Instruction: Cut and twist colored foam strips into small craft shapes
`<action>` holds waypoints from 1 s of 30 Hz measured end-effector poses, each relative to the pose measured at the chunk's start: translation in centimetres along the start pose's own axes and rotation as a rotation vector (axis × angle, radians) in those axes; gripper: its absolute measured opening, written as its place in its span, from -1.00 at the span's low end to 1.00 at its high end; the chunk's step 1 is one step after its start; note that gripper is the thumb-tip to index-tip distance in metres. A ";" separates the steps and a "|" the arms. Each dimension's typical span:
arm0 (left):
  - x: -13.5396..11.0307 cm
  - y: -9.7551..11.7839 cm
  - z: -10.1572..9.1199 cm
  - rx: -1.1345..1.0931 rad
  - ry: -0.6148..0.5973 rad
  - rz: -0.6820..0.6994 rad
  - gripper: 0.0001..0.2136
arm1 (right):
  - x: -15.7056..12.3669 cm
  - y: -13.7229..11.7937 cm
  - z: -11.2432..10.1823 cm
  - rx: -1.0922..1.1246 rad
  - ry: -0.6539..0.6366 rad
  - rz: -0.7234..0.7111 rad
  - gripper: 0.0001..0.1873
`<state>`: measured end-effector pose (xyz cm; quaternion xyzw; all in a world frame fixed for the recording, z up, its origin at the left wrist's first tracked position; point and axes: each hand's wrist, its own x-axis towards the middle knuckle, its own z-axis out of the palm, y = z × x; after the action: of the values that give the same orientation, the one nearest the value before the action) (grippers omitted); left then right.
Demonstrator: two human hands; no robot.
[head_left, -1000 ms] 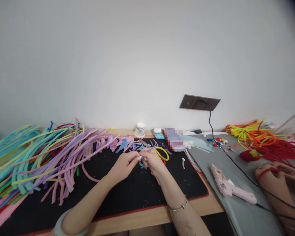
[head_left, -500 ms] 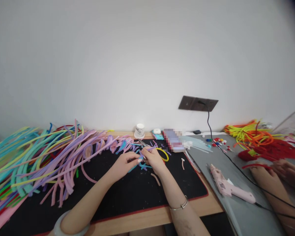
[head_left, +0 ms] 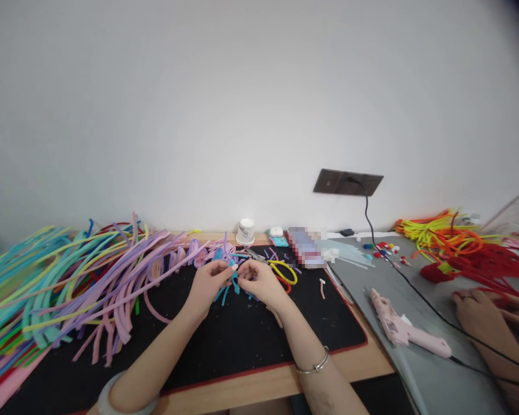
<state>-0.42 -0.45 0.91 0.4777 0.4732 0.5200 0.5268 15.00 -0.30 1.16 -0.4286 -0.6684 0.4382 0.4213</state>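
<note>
Over the black mat [head_left: 242, 340], my left hand [head_left: 208, 285] pinches a small blue-and-purple twist of pipe cleaner [head_left: 235, 279] between thumb and fingers. My right hand [head_left: 262, 281] has its fingertips curled closed at the other side of the twist; its exact grip is partly hidden. A purple end sticks up from the piece and a blue part hangs below. Short blue and purple cut bits lie on the mat under and behind my hands. Just beyond my right hand lie scissors with yellow-and-red loop handles [head_left: 290, 272].
Long pastel pipe cleaners [head_left: 90, 282] are heaped at the left. A white cup [head_left: 245, 231] and a phone [head_left: 306, 246] are by the wall. At right, a pink glue gun [head_left: 404, 331] and its cord lie on the grey board, near another person's hands [head_left: 484, 311] and red pipe cleaners [head_left: 488, 268].
Both my hands have shifted slightly left and up with the twist, and my right hand has turned so that more of the scissor handles shows. The other person's hands have moved right.
</note>
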 end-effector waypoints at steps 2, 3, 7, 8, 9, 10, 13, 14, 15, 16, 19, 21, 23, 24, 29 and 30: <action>-0.1 0.0 0.1 -0.038 0.004 -0.009 -0.72 | 0.0 0.2 0.2 -0.047 -0.006 -0.015 -0.90; -0.1 -0.1 0.2 -0.052 0.005 -0.014 -0.72 | 0.0 0.3 0.3 -0.055 -0.002 -0.017 -0.91; -0.1 -0.1 0.3 -0.036 0.011 -0.008 -0.71 | 0.0 0.4 0.4 0.037 -0.032 0.014 -0.91; 0.0 -0.1 0.2 -0.001 0.008 0.007 -0.71 | 0.0 0.3 0.3 0.066 -0.037 0.026 -0.91; 0.1 -0.1 -0.1 0.050 0.011 0.032 -0.72 | 0.0 0.2 0.2 0.087 -0.032 0.037 -0.90; 0.3 0.0 -0.4 0.115 0.021 0.069 -0.72 | 0.1 0.0 0.1 0.104 -0.015 0.044 -0.89; 1.0 0.3 -1.5 0.317 0.132 0.230 -0.74 | 0.2 -0.3 -0.4 0.162 0.036 0.064 -0.86; 1.2 0.4 -1.9 0.354 0.175 0.274 -0.75 | 0.2 -0.4 -0.6 0.184 0.032 0.075 -0.85; 1.4 0.5 -2.1 0.376 0.169 0.295 -0.75 | 0.2 -0.4 -0.7 0.207 0.011 0.087 -0.84; 1.6 0.5 -2.3 0.380 0.124 0.306 -0.74 | 0.2 -0.4 -0.9 0.225 -0.019 0.098 -0.83; 1.7 0.4 -2.3 0.341 -0.063 0.261 -0.73 | 0.1 -0.5 -1.1 0.248 -0.114 0.126 -0.82; 1.6 0.1 -2.1 0.293 -0.116 0.207 -0.70 | 0.1 -0.6 -1.2 0.251 -0.146 0.137 -0.82; 1.5 0.0 -2.0 0.251 -0.119 0.165 -0.70 | 0.0 -0.5 -1.2 0.244 -0.144 0.131 -0.81; 1.5 -0.1 -1.9 0.237 -0.121 0.153 -0.71 | 0.0 -0.4 -1.2 0.235 -0.141 0.122 -0.80; 1.3 0.0 -1.9 0.190 -0.130 0.130 -0.74 | 0.1 -0.3 -1.4 0.193 -0.146 0.086 -0.74; 1.3 0.1 -1.9 0.177 -0.141 0.122 -0.74 | 0.1 -0.3 -1.4 0.185 -0.149 0.082 -0.73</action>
<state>-2.31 0.88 0.81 0.5857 0.4489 0.4724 0.4819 16.21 -0.01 1.82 -0.3809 -0.6365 0.5454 0.3902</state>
